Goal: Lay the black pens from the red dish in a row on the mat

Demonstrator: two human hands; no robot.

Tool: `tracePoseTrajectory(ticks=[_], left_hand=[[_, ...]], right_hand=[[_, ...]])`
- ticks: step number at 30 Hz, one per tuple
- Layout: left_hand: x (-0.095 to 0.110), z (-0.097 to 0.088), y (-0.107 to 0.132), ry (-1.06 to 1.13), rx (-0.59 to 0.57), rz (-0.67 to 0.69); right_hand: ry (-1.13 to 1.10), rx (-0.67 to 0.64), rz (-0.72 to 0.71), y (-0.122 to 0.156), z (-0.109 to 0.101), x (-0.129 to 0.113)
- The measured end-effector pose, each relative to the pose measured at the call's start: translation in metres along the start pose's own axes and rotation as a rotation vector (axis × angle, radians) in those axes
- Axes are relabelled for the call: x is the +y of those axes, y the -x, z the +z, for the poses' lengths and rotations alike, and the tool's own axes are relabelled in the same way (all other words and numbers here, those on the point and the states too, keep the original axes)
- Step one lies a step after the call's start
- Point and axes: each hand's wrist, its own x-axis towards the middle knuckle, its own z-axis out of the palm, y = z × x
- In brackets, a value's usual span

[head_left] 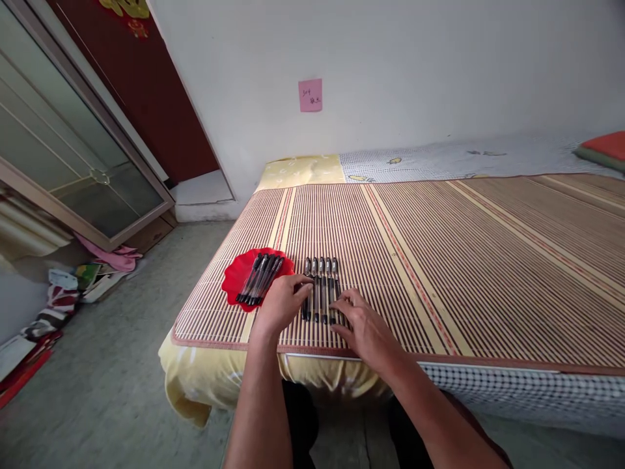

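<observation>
Near edge: yellow sheet hangs over the front of the bed, woven mat on top. Right hand comes in from the right, thumb and fingers spread, fingertips at the right end of a row of pens. Can't tell if it's touching one. Left hand is on the other side, palm down, fingers bent, tips at the upper part of the leftmost pens. Can't tell if it's pinching one, the fingers cover that spot. So the row sits between the two hands, pens side by side, lengthwise away from the person. Just beyond their far ends: a matching row of short black caps. Left of the left hand: red plate, scalloped rim, a bundle of capped pens lying slanted in it, close to the wrist. Farther back: patterned sheet past the mat, then white wall with pink note, handwriting too small to read.
</observation>
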Motion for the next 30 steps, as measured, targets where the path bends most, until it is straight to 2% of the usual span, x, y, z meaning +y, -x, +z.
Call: tracePoseTrajectory(ticks=[11, 19, 26, 30], left_hand=[[-0.0034, 0.0007, -0.0001, -0.007, 0.004, 0.012], [-0.0018, 0.0016, 0.0003, 0.008, 0.005, -0.006], [-0.0014, 0.0082, -0.0007, -0.046, -0.102, 0.051], [0.0001, 0.0086, -0.0005, -0.027, -0.096, 0.029]], right_hand=[[0.012, -0.047, 0.04, 0.0002, -0.0024, 0.001], [0.034, -0.028, 0.031, 0.0, -0.0001, 0.0041], [0.048, -0.036, 0.021, 0.0001, -0.0008, 0.0043], [0.028, -0.017, 0.016, 0.002, -0.0004, 0.0056]])
